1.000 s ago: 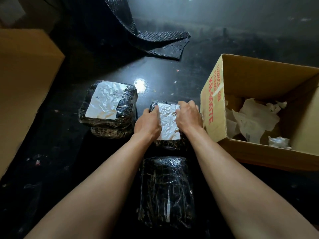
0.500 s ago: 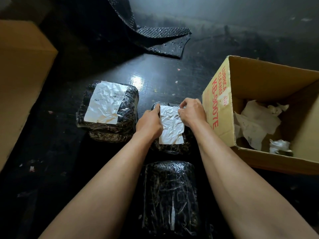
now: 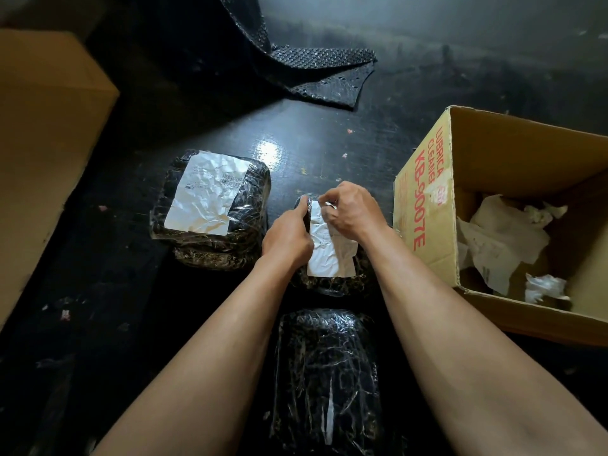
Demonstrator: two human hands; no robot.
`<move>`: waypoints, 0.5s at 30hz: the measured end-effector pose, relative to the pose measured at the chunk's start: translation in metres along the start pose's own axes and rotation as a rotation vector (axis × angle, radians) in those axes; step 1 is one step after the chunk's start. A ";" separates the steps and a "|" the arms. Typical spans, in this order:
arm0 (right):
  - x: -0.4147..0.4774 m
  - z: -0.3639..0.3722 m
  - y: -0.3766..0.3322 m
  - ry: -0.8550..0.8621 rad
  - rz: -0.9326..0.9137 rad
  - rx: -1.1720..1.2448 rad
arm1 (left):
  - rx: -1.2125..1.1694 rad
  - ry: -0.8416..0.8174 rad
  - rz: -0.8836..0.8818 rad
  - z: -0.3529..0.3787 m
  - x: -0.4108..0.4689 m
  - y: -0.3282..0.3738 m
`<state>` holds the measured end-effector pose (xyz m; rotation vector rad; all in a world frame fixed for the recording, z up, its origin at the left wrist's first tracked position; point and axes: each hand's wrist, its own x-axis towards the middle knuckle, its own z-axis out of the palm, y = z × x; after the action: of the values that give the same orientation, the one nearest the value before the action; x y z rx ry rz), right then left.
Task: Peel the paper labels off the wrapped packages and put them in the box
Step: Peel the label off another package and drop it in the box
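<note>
Right hand (image 3: 353, 210) is pinching the top corner of the white crinkled paper label (image 3: 332, 258) on the black plastic-wrapped package (image 3: 329, 286) at frame centre. Left hand (image 3: 289, 238) grips that package's left edge. The label's thin and creased, so I'd guess a fast yank tears it and leaves scraps stuck, or drags the wrap up. The open brown cardboard box (image 3: 424, 205) sits just right, and 1 more labelled package (image 3: 210, 245) sits left.

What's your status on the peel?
Left hand grips the package. Right hand pinches the label at its far corner, rest flat. Box open at right, nothing between.
</note>
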<state>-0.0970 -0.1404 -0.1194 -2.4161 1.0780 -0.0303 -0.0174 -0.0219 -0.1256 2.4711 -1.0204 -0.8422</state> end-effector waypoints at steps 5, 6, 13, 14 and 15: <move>0.003 -0.003 0.001 -0.003 0.078 0.082 | -0.160 0.062 -0.037 0.009 -0.005 -0.005; 0.003 -0.003 0.002 -0.015 0.088 0.100 | -0.206 0.074 -0.045 0.011 -0.005 -0.007; 0.011 -0.006 0.006 -0.068 0.146 0.156 | -0.365 0.146 -0.105 0.025 -0.003 -0.010; 0.013 -0.007 0.006 -0.078 0.165 0.164 | -0.398 0.147 -0.113 0.026 -0.002 -0.011; 0.014 -0.009 0.005 -0.089 0.179 0.169 | -0.422 0.147 -0.119 0.027 -0.001 -0.012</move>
<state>-0.0924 -0.1568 -0.1164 -2.1436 1.1966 0.0434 -0.0286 -0.0147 -0.1518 2.2058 -0.5786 -0.8017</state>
